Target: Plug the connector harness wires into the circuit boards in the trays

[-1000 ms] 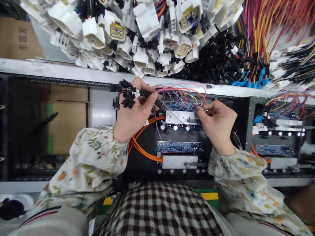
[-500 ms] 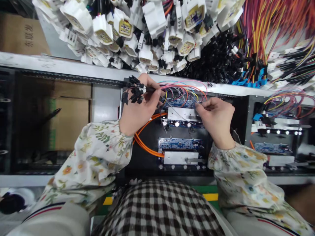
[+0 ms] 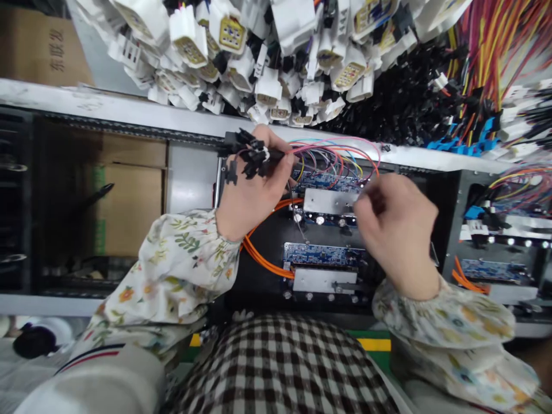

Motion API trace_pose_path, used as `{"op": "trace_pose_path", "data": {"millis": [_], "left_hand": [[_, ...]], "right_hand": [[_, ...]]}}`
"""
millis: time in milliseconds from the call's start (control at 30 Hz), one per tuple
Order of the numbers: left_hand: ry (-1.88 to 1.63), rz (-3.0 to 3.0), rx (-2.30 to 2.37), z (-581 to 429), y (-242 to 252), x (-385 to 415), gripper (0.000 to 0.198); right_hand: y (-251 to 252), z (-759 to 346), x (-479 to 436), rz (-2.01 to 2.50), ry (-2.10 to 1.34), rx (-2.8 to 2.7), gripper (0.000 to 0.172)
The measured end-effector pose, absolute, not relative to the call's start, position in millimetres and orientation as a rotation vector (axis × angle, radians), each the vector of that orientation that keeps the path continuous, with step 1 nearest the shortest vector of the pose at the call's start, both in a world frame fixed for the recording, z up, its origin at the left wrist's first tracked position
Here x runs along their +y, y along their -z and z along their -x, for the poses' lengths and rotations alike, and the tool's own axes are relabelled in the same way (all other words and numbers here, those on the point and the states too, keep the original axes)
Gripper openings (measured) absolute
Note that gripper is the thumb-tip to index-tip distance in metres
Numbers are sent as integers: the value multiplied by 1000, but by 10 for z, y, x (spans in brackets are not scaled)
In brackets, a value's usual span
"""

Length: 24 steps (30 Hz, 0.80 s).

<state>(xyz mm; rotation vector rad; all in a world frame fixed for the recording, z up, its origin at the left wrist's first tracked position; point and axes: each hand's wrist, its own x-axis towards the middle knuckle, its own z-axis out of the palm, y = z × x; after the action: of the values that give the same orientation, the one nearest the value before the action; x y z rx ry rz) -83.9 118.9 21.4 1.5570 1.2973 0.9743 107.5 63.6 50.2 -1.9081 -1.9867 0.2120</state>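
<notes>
My left hand (image 3: 254, 198) is closed around a bundle of thin coloured wires (image 3: 334, 148), gripping it near its black connectors (image 3: 254, 154), which stick out over the back of the hand. From there the wires arch right to the upper blue circuit board (image 3: 330, 181). A thin grey wire (image 3: 298, 221) dangles below the fingers. My right hand (image 3: 399, 230), slightly blurred, is curled with thumb and fingers together at the right end of the silver heatsink bar (image 3: 330, 201). Whatever lies in its fingers is hidden.
A lower blue board (image 3: 321, 253) with its own silver bar (image 3: 325, 280) sits in the same black case, with orange cables (image 3: 265, 260) at its left. White connectors (image 3: 269, 86) are heaped on the shelf behind. Another wired case (image 3: 500, 253) stands right, cardboard (image 3: 133, 201) left.
My right hand has drawn back from the upper board, toward me and to the right. My left hand keeps its hold on the wires. The view has shifted slightly.
</notes>
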Motion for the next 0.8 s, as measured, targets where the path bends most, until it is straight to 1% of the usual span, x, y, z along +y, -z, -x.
{"op": "trace_pose_path", "data": {"millis": [100, 167, 367, 600, 800], "left_hand": [[-998, -1562, 1260, 835, -213, 1165, 13], [-1020, -1546, 1266, 829, -210, 1151, 13], [-993, -1576, 1287, 831, -205, 1156, 12], [-926, -1590, 1307, 839, -230, 1182, 17], [-991, -1577, 1272, 831, -184, 1170, 19]], "right_hand": [[-407, -1110, 694, 1773, -347, -1672, 4], [-298, -1097, 753, 1677, -408, -1608, 4], [-76, -1058, 871, 1697, -410, -1565, 4], [-124, -1074, 890, 1774, -421, -1661, 4], [-141, -1078, 906, 1762, -503, -1686, 5]]}}
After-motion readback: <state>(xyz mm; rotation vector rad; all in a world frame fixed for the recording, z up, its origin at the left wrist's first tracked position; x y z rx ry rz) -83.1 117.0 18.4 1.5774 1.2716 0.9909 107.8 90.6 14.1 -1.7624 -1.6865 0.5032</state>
